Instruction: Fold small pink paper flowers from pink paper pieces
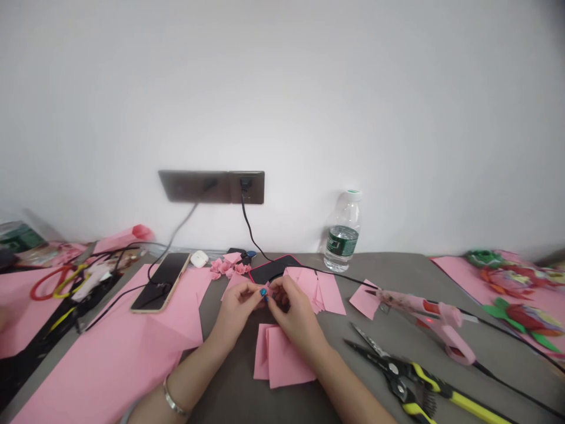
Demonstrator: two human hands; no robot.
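My left hand [239,307] and my right hand [295,311] meet above the middle of the table, thumbs and fingertips pinched together. Between them is a small piece of pink paper [268,285], mostly covered by the fingers. Below my right hand lie pink paper squares [289,362], overlapping. More pink paper pieces [330,293] rest just beyond it. Small folded pink paper pieces [229,266] sit in a heap behind my left hand.
A pink glue gun [435,318] and yellow-handled pliers [397,377] lie at right. A water bottle [343,232] stands by the wall. At left, a phone [162,282] rests on large pink sheets [119,365], near red-handled scissors [48,284]. Paper flowers [525,318] lie far right. Black cables cross the table.
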